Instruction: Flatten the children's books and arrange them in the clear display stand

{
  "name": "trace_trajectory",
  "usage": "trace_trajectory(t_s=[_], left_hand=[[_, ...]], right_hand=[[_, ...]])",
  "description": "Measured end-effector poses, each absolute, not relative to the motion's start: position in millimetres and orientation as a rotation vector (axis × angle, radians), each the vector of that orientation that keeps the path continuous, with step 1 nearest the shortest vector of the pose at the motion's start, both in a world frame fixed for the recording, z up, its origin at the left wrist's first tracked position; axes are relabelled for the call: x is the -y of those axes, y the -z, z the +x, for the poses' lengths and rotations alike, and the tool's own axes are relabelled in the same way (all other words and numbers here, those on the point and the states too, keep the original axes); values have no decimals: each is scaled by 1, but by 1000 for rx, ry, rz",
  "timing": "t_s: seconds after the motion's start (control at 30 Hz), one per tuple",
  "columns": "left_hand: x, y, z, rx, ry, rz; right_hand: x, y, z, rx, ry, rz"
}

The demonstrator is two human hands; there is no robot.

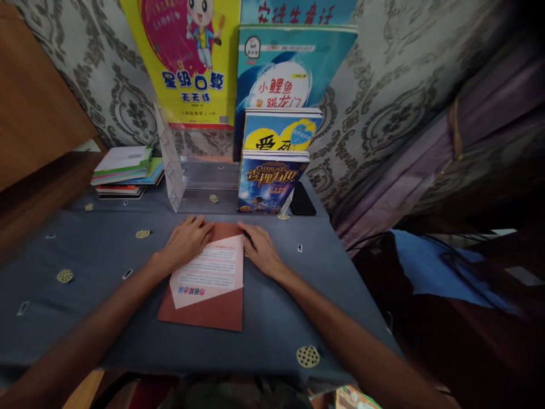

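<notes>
A reddish-brown book [200,315] lies on the cloth-covered table in front of me, its white printed panel upside down from my side. My left hand [190,240] is on its upper left edge, with bent fingers over the corner. At the upper right edge, my right hand [261,248] has its thumb and forefinger closed on the corner. Just beyond the book stands a clear acrylic book rack [204,199]. In its right side, a dark blue book [270,184] stands in front of a blue-and-yellow book [281,128] and a teal book [293,57].
A tall yellow workbook [200,105] stands at the rack's back left. Several books are piled in a stack [123,167] at the far left. A black phone-like slab [303,200] lies right of the rack. Patterned wallpaper and a curtain [409,153] border the table.
</notes>
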State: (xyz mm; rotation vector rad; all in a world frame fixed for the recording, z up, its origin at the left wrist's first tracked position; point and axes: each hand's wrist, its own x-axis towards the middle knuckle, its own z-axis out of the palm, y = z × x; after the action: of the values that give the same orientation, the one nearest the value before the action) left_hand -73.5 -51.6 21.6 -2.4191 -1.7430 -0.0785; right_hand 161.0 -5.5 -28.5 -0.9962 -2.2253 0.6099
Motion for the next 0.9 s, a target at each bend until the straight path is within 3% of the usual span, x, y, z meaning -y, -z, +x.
trace_trajectory(t_s=[0.23, 0.9], left_hand=[[41, -19, -60, 1626, 58, -2553], [34, -18, -39, 1541, 11, -2597]], right_hand=[[1, 26, 165, 2030, -866, -1005], [0, 24, 165, 2005, -899, -1014]])
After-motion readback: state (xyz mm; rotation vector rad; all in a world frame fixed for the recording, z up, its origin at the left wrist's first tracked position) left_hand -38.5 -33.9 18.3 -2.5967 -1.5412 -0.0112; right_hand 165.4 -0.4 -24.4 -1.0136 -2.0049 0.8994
